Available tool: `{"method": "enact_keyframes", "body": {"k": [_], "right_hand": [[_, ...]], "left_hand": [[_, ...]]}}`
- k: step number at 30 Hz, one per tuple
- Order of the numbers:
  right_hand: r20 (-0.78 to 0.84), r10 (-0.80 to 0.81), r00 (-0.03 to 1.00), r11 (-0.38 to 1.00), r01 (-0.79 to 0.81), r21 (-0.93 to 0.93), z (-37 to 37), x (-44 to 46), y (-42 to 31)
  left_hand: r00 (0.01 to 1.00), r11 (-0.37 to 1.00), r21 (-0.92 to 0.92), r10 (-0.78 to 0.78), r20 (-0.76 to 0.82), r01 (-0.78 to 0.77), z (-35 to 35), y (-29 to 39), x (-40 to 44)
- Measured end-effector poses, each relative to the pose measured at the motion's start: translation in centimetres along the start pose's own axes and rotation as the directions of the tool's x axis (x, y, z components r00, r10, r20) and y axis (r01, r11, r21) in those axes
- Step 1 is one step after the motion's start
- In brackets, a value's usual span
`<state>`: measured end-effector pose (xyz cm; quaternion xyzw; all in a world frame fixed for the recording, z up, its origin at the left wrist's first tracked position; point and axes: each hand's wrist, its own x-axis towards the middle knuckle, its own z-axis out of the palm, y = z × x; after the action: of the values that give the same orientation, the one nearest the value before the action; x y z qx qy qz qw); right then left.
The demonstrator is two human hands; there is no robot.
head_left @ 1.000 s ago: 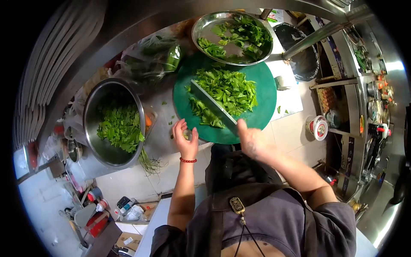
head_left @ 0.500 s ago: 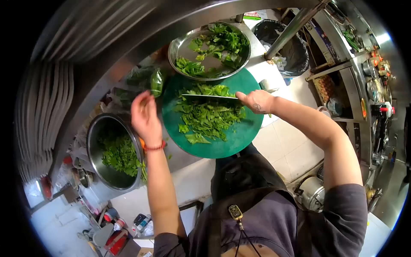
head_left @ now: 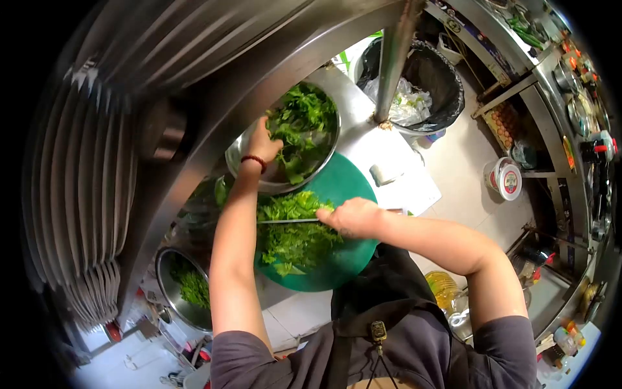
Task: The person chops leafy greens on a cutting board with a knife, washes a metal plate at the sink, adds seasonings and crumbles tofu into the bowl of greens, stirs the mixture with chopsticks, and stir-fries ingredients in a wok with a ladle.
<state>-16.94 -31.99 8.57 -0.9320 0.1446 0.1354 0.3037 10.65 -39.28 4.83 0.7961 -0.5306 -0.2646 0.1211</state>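
Observation:
My left hand (head_left: 264,141) reaches into a round steel basin (head_left: 338,126), at the edge of the leafy greens (head_left: 308,107) lying in it. Its thumb and forefinger look apart, with the other fingers partly hidden. A red beaded bracelet circles that wrist. In my right hand (head_left: 355,218) is a kitchen knife (head_left: 288,222), gripped at the handle end. Its blade lies across a pile of chopped greens (head_left: 295,247) on a round green cutting board (head_left: 353,259). The basin overlaps the board's far edge.
At the lower left, a deep steel bowl (head_left: 160,272) holds more greens. A metal post (head_left: 392,71) rises beside a black-lined bin (head_left: 447,97). Stacked plates (head_left: 78,194) fill the left side below a steel shelf edge (head_left: 240,97). A white tub (head_left: 504,178) stands on the floor.
My left hand has moved from beside the board into the basin. My right hand still holds the knife over the chopped greens. The view has shifted, bringing the white tub into sight.

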Motion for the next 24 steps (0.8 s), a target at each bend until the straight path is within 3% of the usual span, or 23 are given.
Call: {"method": "enact_keyframes", "body": {"k": [2, 3, 4, 6, 7, 8, 11, 12, 15, 17, 18, 21, 22, 24], "right_hand": [[-0.017, -0.025, 1.0, 0.997, 0.026, 0.069, 0.0, -0.1, 0.4], [-0.023, -0.021, 1.0, 0.997, 0.023, 0.069, 0.0, -0.1, 0.5], [-0.021, -0.013, 1.0, 0.995, 0.015, 0.098, 0.0, 0.0, 0.5], [-0.014, -0.005, 1.0, 0.992, 0.007, 0.126, 0.2, 0.2, 0.9], [-0.032, -0.02, 0.999, 0.992, 0.023, 0.121, 0.5, 0.4, 1.1], [-0.048, -0.035, 0.998, 0.992, 0.041, 0.117, 0.6, 0.5, 1.3], [-0.077, -0.072, 0.994, 0.988, 0.081, 0.129, 1.0, 0.6, 1.7], [-0.088, -0.078, 0.993, 0.987, 0.089, 0.134, 1.0, 0.8, 2.0], [-0.064, -0.082, 0.995, 0.99, 0.088, 0.11, 0.5, 0.7, 2.2], [-0.066, -0.096, 0.993, 0.987, 0.104, 0.126, 0.2, 0.8, 2.5], [-0.067, -0.107, 0.992, 0.985, 0.115, 0.132, 0.0, 1.0, 2.7], [-0.025, -0.11, 0.994, 0.984, 0.112, 0.135, -0.4, 1.3, 2.8], [-0.017, -0.106, 0.994, 0.986, 0.108, 0.125, -0.5, 1.3, 2.8], [-0.008, -0.092, 0.996, 0.99, 0.092, 0.109, -0.8, 1.1, 2.6]], "left_hand": [[0.972, 0.973, -0.007, 0.232, -0.021, -0.232, 0.1, 1.7, 3.3], [0.967, 0.974, -0.026, 0.227, 0.113, -0.225, 0.2, 2.9, 4.6], [0.966, 0.973, -0.026, 0.232, 0.111, -0.231, 0.5, 4.9, 4.9], [0.966, 0.935, 0.339, 0.013, 0.26, -0.103, 1.9, 8.2, 5.3], [0.95, 0.928, 0.339, 0.044, 0.309, -0.153, 3.0, 8.1, 6.0], [0.968, 0.881, 0.414, 0.159, 0.195, -0.228, 4.2, 8.1, 5.5], [0.903, 0.896, 0.193, 0.421, -0.084, -0.4, 6.1, 6.0, 5.3], [0.901, 0.894, 0.198, 0.425, -0.084, -0.403, 5.2, 6.0, 4.7], [0.959, 0.956, 0.08, 0.28, 0.038, -0.282, 1.3, 5.0, 1.7], [0.862, 0.886, -0.206, 0.455, 0.222, -0.415, -0.7, 4.9, -1.4], [0.866, 0.891, -0.203, 0.446, 0.227, -0.405, -0.5, 4.4, -2.4], [0.787, 0.743, 0.291, 0.494, 0.369, -0.603, 1.1, 3.9, -4.6], [0.788, 0.744, 0.291, 0.495, 0.365, -0.602, 1.6, 3.7, -4.2], [0.753, 0.75, 0.271, 0.423, 0.504, -0.603, 2.9, 3.0, -2.3]]}}
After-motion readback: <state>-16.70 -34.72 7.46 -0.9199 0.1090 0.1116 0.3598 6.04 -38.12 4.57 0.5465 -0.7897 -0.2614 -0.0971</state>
